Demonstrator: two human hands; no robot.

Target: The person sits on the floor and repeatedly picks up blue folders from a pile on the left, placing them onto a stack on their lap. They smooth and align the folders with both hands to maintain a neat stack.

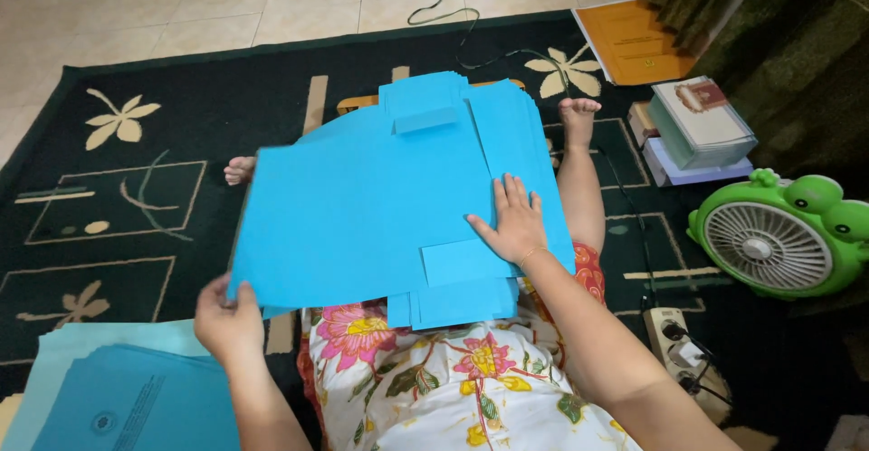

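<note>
A large sheet of blue card [362, 206] lies over a stack of similar blue sheets [507, 129] on my lap. My left hand [228, 320] grips the sheet's near left corner, thumb on top. My right hand [512, 223] lies flat, fingers spread, on the right side of the sheet, beside a rectangular flap [462, 261]. More blue flaps [453, 304] stick out at the stack's near edge. A small folded tab [425, 118] sits at the far end.
A second pile of blue sheets [127, 397] lies at lower left on the dark patterned rug [118, 197]. A green frog-shaped fan [778, 238], a power strip [674, 338], stacked books [701, 125] and an orange folder [634, 43] are to the right.
</note>
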